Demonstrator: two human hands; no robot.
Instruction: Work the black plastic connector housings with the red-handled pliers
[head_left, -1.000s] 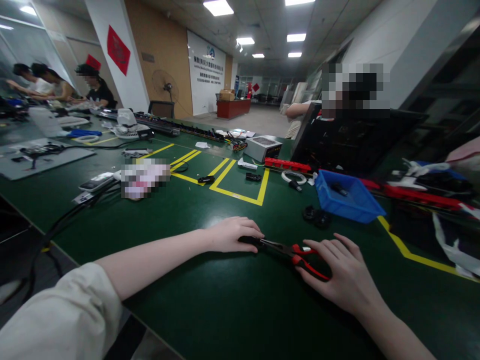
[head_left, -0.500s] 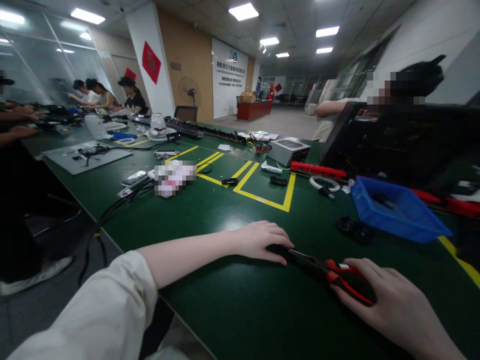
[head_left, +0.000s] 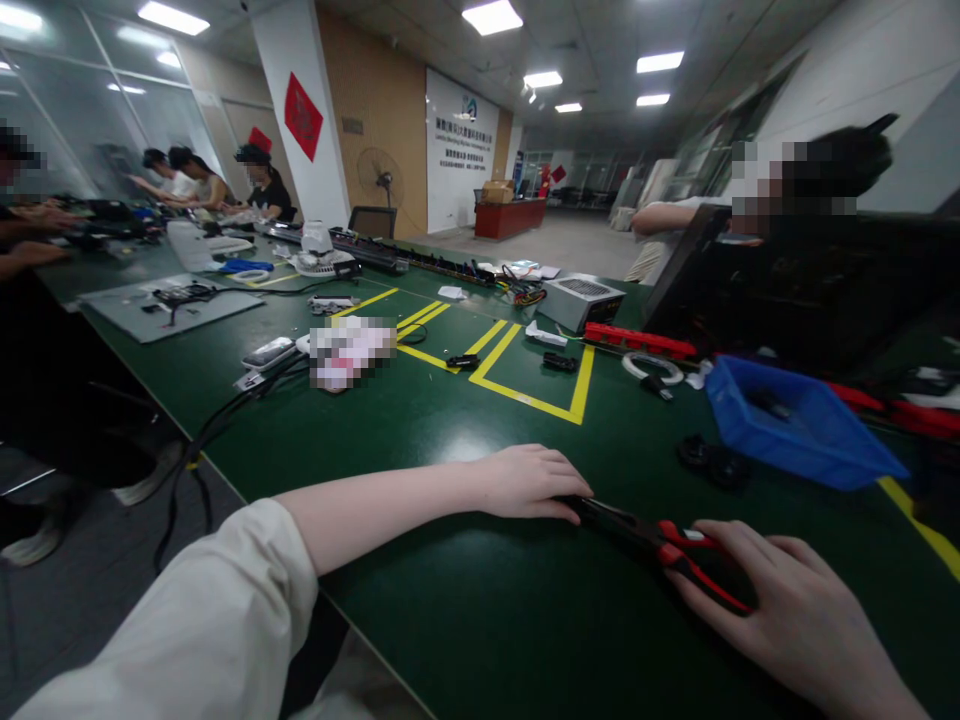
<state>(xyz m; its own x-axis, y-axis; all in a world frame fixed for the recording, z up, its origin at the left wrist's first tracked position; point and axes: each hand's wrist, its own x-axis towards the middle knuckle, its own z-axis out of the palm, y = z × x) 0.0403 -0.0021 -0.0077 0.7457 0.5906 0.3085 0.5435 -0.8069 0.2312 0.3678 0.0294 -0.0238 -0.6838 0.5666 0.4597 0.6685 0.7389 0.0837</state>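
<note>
My right hand is closed round the red and black handles of long-nose pliers, whose jaws point left across the table. At the tips of the jaws is my left hand, palm down with its fingers closed. A small dark piece seems to be under the left fingers, but they cover it and I cannot make out what it is. Both hands are low over the green table.
Right of centre are a blue tray with dark parts, black round pieces and a coiled white cable. A power supply box stands farther back. Two black connectors lie by yellow tape. Other people work around the table.
My left fingers have closed further over the dark piece, which showed between them before. The pliers stay at nearly the same place. At the far left a person's feet have moved.
</note>
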